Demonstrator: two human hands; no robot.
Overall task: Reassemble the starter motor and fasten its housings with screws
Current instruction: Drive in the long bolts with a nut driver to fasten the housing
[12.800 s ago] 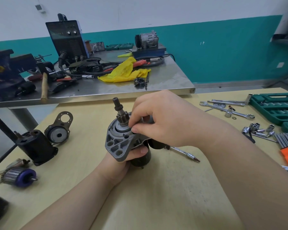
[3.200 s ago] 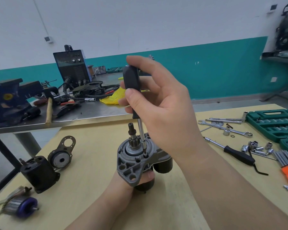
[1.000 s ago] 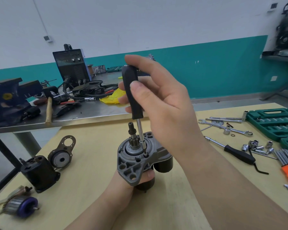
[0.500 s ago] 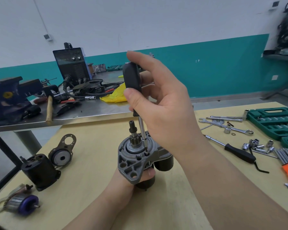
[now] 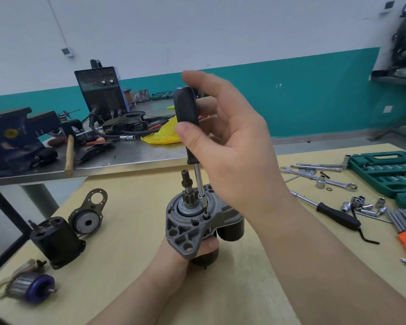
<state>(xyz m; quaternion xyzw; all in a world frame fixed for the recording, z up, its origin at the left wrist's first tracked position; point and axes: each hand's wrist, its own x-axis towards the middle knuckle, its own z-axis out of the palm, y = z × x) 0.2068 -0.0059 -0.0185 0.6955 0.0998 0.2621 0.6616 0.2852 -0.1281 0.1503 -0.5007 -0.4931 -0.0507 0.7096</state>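
Note:
The starter motor's grey front housing stands upright on the wooden table, its pinion shaft pointing up. My left hand grips the housing from below, thumb on its lower lug. My right hand holds the black-handled screwdriver upright between thumb and fingers. The driver's tip sits in a screw on the housing's top face, just right of the pinion. The black solenoid body shows behind the housing.
At the left lie a black motor casing, an end cover with bracket and an armature. To the right are a second screwdriver, wrenches, sockets, hex keys and green tool cases. A cluttered steel bench stands behind.
My right hand's fingers have shifted round the screwdriver handle while its tip stays in the same screw. The housing and my left hand have hardly moved.

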